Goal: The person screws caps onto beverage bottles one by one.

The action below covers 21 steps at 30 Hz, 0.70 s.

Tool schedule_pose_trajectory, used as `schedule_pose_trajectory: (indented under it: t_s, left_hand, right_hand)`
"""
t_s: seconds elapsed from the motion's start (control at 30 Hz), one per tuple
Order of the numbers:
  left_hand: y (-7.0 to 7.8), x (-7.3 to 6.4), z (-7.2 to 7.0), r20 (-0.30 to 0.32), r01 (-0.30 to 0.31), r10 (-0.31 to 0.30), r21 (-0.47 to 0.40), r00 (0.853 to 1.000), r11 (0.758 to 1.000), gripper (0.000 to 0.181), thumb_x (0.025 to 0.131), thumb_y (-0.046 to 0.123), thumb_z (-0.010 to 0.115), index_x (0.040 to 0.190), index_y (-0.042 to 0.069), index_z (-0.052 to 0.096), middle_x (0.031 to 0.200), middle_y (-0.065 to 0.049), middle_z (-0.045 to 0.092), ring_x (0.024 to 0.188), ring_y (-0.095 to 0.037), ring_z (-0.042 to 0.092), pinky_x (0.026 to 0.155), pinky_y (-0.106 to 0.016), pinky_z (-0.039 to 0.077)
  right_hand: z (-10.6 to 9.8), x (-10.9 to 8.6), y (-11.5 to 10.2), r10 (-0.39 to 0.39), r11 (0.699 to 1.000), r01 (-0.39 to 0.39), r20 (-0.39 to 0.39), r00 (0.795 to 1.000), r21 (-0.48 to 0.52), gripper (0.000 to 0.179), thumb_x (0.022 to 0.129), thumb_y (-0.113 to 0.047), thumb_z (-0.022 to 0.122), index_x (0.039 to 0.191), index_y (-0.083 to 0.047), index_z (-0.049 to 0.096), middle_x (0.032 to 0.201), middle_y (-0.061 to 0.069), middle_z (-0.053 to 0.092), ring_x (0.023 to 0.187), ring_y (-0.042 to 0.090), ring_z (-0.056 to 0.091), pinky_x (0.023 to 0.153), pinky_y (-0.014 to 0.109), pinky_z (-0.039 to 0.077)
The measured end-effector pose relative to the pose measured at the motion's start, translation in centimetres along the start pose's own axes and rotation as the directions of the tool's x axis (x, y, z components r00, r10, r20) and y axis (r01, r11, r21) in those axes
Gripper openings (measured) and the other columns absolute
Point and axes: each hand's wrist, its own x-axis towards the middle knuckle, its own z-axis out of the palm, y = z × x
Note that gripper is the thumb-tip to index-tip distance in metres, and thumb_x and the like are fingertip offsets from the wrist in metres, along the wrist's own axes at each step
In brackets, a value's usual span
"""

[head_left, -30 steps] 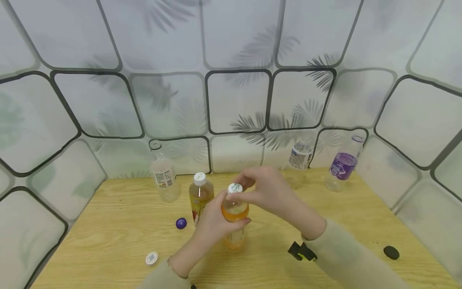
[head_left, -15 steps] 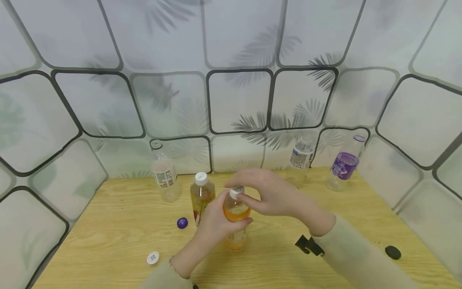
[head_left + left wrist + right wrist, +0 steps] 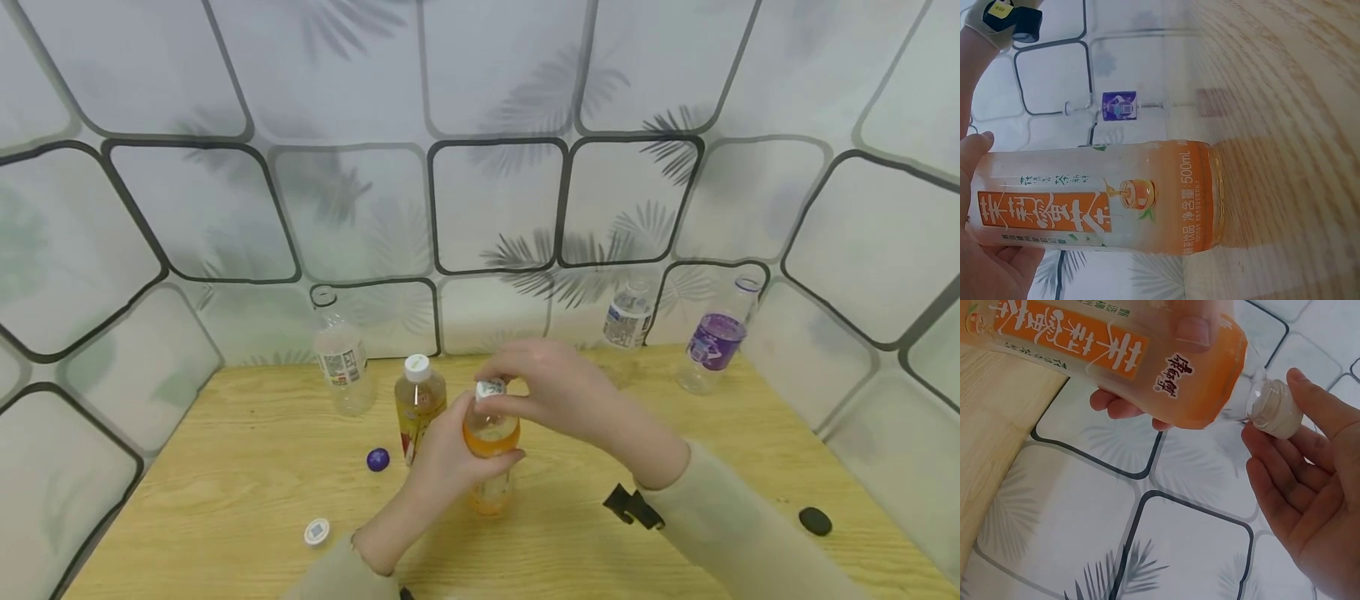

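Observation:
My left hand (image 3: pixel 444 468) grips a tea bottle (image 3: pixel 492 447) round its upper body, thumb across the front. The bottle has an orange and white label (image 3: pixel 1047 212) and stands upright, its base right at the wooden tabletop in the left wrist view. With thumb and fingers my right hand (image 3: pixel 562 390) pinches the white cap (image 3: pixel 1285 417) at the top of the neck. Threads of the clear neck show just below the cap in the right wrist view. Behind the left hand, partly hidden, stands a yellow-labelled drink bottle (image 3: pixel 420 404) with its white cap on.
On the wooden table (image 3: pixel 247 475) lie a purple cap (image 3: pixel 378 459), a white cap (image 3: pixel 317 532) and a black disc (image 3: pixel 814 522). An uncapped clear bottle (image 3: pixel 345 367) stands back left. Two more, one white-labelled (image 3: pixel 627 323), one purple-labelled (image 3: pixel 717 342), stand back right.
My right hand turned over the cap, fingers reaching round it half a second ago, then turned back to a pinch like before. The left hand and the bottle stay in place.

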Motion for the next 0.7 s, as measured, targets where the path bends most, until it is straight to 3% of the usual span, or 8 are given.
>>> schedule_pose_trajectory:
  t_s: [0.13, 0.27, 0.33, 0.4, 0.5, 0.6, 0.7]
  left_hand:
    - [0.0, 0.0, 0.0, 0.002, 0.021, -0.021, -0.002, 1.000, 1.000, 0.063, 0.082, 0.023, 0.094, 0.136, 0.013, 0.063, 0.130, -0.002, 0.075, 0.114, -0.020, 0.073, 0.090, -0.028, 0.061]
    - [0.0, -0.1, 0.0, 0.011, 0.028, -0.028, -0.004, 1.000, 1.000, 0.065, 0.083, 0.023, 0.093, 0.138, 0.012, 0.060, 0.131, -0.005, 0.074, 0.113, -0.023, 0.074, 0.087, -0.027, 0.062]
    - [0.0, -0.1, 0.1, 0.017, 0.030, -0.030, -0.008, 0.999, 1.000, 0.068, 0.083, 0.023, 0.093, 0.141, 0.013, 0.059, 0.131, -0.004, 0.074, 0.114, -0.023, 0.073, 0.089, -0.028, 0.062]
    - [-0.1, -0.2, 0.2, 0.021, 0.033, -0.033, -0.014, 0.999, 0.999, 0.067, 0.083, 0.023, 0.093, 0.140, 0.014, 0.060, 0.130, -0.003, 0.074, 0.114, -0.022, 0.073, 0.090, -0.029, 0.062]
    - [-0.1, -0.3, 0.2, 0.018, 0.027, -0.027, -0.003, 0.999, 1.000, 0.064, 0.082, 0.024, 0.094, 0.137, 0.016, 0.062, 0.127, 0.000, 0.075, 0.113, -0.020, 0.072, 0.091, -0.029, 0.061]
    - [0.0, -0.2, 0.2, 0.009, 0.009, -0.009, 0.009, 1.000, 1.000, 0.066, 0.081, 0.022, 0.094, 0.138, 0.014, 0.062, 0.125, -0.002, 0.076, 0.111, -0.020, 0.074, 0.089, -0.028, 0.061]
    - [0.1, -0.1, 0.1, 0.005, 0.000, 0.000, 0.005, 1.000, 1.000, 0.071, 0.081, 0.022, 0.094, 0.143, 0.013, 0.060, 0.127, -0.004, 0.076, 0.110, -0.022, 0.075, 0.087, -0.027, 0.062]
  right_hand:
    - [0.7, 0.1, -0.5, 0.028, 0.983, -0.049, -0.122, 0.992, -0.175, 0.032, 0.084, -0.039, 0.090, 0.088, -0.010, 0.076, 0.077, -0.004, 0.073, 0.065, 0.008, 0.063, 0.059, 0.019, 0.051]
    - [1.6, 0.4, -0.6, -0.042, 0.932, -0.043, -0.227, 0.973, -0.359, 0.048, 0.078, -0.050, 0.092, 0.071, -0.013, 0.064, 0.060, -0.006, 0.058, 0.048, 0.006, 0.043, 0.044, 0.016, 0.031]
    - [1.7, 0.5, -0.3, -0.087, 0.925, -0.008, -0.234, 0.968, -0.380, 0.050, 0.078, -0.051, 0.092, 0.068, -0.014, 0.059, 0.058, -0.006, 0.054, 0.047, 0.006, 0.039, 0.043, 0.017, 0.027]
    - [1.6, 0.4, 0.0, -0.118, 0.941, 0.043, -0.206, 0.971, -0.336, 0.046, 0.080, -0.047, 0.092, 0.071, -0.014, 0.061, 0.061, -0.007, 0.056, 0.051, 0.006, 0.043, 0.046, 0.016, 0.032]
    - [0.9, 0.1, 0.5, -0.133, 0.978, 0.112, -0.116, 0.984, -0.174, 0.027, 0.087, -0.034, 0.089, 0.087, -0.012, 0.073, 0.078, -0.004, 0.071, 0.067, 0.008, 0.062, 0.061, 0.019, 0.051]
    - [-0.1, -0.2, 0.7, -0.117, 0.993, 0.116, -0.016, 0.993, -0.025, 0.021, 0.092, -0.023, 0.084, 0.106, -0.010, 0.078, 0.100, 0.000, 0.079, 0.089, 0.013, 0.072, 0.079, 0.026, 0.061]
    - [-0.6, -0.3, 0.7, -0.082, 0.996, 0.081, 0.041, 0.996, 0.029, 0.023, 0.095, -0.021, 0.081, 0.114, -0.008, 0.078, 0.108, 0.002, 0.078, 0.097, 0.015, 0.073, 0.085, 0.029, 0.062]
